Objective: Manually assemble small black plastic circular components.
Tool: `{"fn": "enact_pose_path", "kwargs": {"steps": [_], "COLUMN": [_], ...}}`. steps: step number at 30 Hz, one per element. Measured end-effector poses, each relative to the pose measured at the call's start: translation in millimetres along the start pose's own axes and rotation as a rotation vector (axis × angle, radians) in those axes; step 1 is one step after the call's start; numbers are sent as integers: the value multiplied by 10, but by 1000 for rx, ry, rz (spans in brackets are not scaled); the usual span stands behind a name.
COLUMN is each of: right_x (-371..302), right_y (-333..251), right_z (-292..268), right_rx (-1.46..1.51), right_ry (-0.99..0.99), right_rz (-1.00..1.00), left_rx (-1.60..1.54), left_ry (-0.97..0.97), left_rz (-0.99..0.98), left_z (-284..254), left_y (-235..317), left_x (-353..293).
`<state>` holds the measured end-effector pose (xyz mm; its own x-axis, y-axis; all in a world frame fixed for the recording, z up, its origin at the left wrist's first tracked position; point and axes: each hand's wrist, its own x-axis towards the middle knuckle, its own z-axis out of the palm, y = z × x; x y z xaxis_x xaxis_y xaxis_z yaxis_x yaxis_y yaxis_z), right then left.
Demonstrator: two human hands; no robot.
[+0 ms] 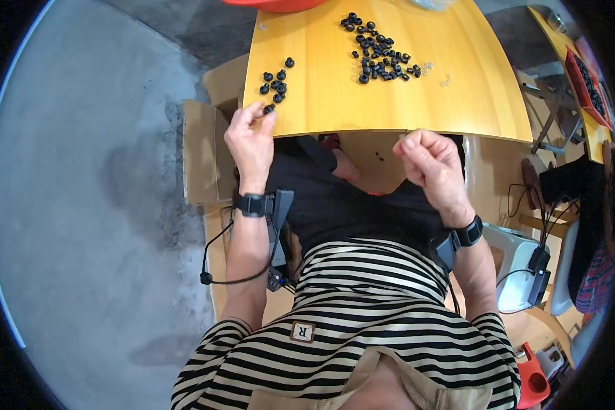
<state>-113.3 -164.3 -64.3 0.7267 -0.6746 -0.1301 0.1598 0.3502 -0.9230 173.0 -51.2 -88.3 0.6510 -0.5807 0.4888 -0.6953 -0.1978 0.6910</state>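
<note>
At the table's near left corner, my left hand has its thumb and forefinger closed on a small black knob-like part. Just beyond it lies a loose group of similar black parts. My right hand is by the near edge, right of the middle, fingers curled with thumb and forefinger pinched together. Whatever is in that pinch is too small or hidden to make out. A larger pile of black parts is spread over the table's far middle.
The yellow wooden table has a curved near edge above my lap. Tiny clear pieces lie right of the pile. A red container is at the far edge. An open cardboard box stands left; a red tray sits far right.
</note>
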Motion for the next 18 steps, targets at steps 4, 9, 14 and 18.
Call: {"fn": "enact_pose_path", "kwargs": {"steps": [4, 9, 14, 18], "right_x": [197, 356, 493, 630], "right_y": [-30, 23, 63, 46], "right_z": [-106, -194, -243, -310], "right_rx": [-126, -239, -393, -480], "right_ry": [134, 287, 391, 472], "right_rz": [-84, -187, -317, -419], "left_rx": [78, 153, 228, 179], "left_ry": [55, 57, 51, 197], "left_rz": [89, 61, 143, 105], "left_z": [95, 190, 200, 155], "left_y": [-176, -364, -354, -83], "left_x": [226, 308, 293, 195]}}
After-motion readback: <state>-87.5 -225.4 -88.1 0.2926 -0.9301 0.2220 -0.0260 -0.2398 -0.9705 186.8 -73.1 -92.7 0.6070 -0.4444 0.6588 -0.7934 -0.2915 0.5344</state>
